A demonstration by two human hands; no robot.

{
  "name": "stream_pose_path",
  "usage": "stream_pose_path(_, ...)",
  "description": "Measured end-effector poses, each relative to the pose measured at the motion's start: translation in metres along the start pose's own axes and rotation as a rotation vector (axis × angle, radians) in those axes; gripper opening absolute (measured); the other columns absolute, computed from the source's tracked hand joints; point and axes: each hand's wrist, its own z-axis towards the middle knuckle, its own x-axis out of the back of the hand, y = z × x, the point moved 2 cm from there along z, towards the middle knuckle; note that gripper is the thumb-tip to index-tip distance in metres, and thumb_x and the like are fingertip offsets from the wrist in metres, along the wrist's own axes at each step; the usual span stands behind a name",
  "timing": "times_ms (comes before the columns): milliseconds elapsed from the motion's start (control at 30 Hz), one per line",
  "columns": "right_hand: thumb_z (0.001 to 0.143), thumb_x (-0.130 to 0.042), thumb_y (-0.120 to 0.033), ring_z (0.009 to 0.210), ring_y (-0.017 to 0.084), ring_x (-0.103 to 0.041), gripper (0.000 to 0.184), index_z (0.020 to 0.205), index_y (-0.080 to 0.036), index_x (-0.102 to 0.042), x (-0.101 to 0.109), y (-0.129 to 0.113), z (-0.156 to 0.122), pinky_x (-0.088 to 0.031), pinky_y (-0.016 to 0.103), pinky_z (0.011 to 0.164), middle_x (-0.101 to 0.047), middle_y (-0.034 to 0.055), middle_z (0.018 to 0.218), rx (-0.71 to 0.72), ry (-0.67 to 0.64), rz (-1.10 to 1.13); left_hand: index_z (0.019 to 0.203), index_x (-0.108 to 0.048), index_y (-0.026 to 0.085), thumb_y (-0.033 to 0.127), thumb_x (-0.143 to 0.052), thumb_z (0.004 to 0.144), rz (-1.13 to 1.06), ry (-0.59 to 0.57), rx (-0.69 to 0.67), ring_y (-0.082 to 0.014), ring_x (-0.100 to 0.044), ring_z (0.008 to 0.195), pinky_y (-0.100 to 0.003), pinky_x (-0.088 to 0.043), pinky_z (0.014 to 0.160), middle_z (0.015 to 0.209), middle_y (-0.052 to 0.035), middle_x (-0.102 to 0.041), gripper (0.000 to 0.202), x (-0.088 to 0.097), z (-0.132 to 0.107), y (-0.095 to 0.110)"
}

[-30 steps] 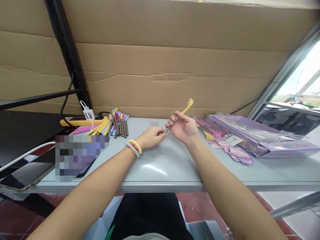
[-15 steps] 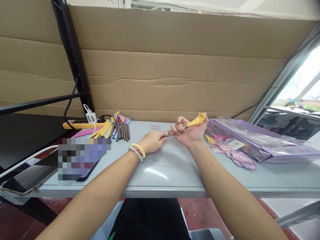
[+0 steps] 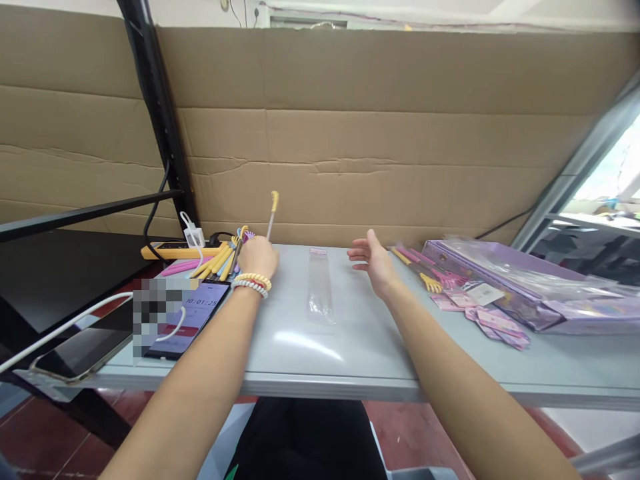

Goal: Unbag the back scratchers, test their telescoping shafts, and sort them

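Observation:
My left hand (image 3: 259,257), with beaded bands at the wrist, is closed on a back scratcher (image 3: 272,215), whose thin metal rod and yellow hand-shaped head stick up above the fist. The grip end is hidden by the hand. This hand is over the right side of a pile of yellow handles (image 3: 209,265) and other back scratchers, partly covering them. My right hand (image 3: 375,263) holds nothing, its fingers stretched out and apart above the table. Between the hands a narrow clear plastic sleeve (image 3: 320,287) with a pink top lies flat.
At the right are packed back scratchers (image 3: 430,280), pink cards (image 3: 495,323) and a purple box (image 3: 500,280) with clear film on it. Two phones (image 3: 83,347) and a white cable lie at the left, before a yellow power strip (image 3: 175,251). Cardboard (image 3: 350,133) stands behind the table.
My left hand has moved left to the pile, carrying the yellow back scratcher. My right hand has let go of it and opened. The clear sleeve is now uncovered.

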Motion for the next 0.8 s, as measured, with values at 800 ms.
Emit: stream_pose_path(800, 0.081, -0.041, -0.066, 0.085, 0.021, -0.056, 0.051, 0.1, -0.022, -0.057, -0.015, 0.005, -0.022, -0.041, 0.031, 0.07, -0.063, 0.007, 0.1, 0.076, -0.391, -0.693, 0.103, -0.066, 0.009, 0.027, -0.048, 0.078, 0.064, -0.069, 0.249, -0.0338, -0.06, 0.1, -0.043, -0.048, 0.078, 0.111, -0.0242, -0.063, 0.036, 0.001, 0.018, -0.043)
